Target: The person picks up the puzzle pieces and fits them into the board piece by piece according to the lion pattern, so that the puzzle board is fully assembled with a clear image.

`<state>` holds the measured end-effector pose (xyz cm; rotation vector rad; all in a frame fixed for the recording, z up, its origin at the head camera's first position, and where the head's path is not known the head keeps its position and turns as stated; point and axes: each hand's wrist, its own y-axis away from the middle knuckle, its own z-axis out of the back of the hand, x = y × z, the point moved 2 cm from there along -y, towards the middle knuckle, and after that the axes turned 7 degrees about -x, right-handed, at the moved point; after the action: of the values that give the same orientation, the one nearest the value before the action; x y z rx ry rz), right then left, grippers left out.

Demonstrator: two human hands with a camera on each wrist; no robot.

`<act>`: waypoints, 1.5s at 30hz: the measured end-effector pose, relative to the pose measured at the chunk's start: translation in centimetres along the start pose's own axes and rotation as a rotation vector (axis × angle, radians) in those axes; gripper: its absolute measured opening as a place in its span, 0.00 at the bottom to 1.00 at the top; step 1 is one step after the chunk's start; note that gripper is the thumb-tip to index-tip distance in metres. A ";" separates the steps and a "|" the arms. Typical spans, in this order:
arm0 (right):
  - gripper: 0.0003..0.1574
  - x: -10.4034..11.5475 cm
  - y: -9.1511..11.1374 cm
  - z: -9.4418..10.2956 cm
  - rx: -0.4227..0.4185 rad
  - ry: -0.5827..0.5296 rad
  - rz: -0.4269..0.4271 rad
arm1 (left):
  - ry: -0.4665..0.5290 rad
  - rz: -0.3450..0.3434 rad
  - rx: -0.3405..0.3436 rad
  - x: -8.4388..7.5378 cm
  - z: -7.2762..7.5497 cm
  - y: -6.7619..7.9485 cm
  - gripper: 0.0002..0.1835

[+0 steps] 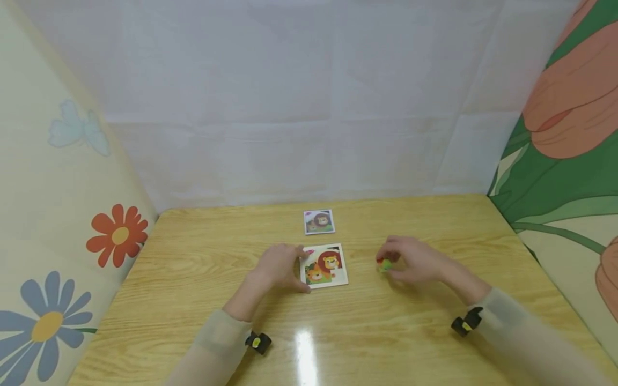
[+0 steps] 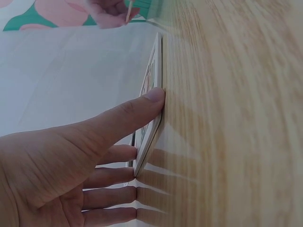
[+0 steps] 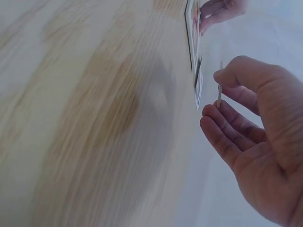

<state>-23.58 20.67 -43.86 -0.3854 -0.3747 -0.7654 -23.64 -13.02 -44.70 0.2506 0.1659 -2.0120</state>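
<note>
A square puzzle board [image 1: 322, 267] with a white border lies flat on the table, picturing a maned lion and a smaller orange animal. A white patch shows at the right of its picture. My left hand [image 1: 279, 266] holds the board at its left side, thumb at the near edge and fingers toward the far left corner; in the left wrist view the thumb [image 2: 137, 109] touches the rim. To the right of the board, my right hand [image 1: 412, 261] pinches a small thin puzzle piece [image 1: 384, 265], coloured green and red, above the table. The right wrist view shows this piece [image 3: 220, 87] edge-on.
Behind the board lies a smaller square card [image 1: 319, 222] with a similar lion picture. The wooden table [image 1: 203, 236] ends at a white cloth backdrop [image 1: 270, 134]. Flower-painted panels [image 1: 48, 214] stand at both sides.
</note>
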 end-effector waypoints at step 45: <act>0.14 5.2 -6.3 -6.6 0.016 0.040 0.029 | 0.006 0.031 -0.003 0.2 -0.2 0.0 0.54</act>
<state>-23.46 10.39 -45.98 -0.3592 -0.3374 -0.7403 -23.70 -13.16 -44.99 0.2560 0.1676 -1.9803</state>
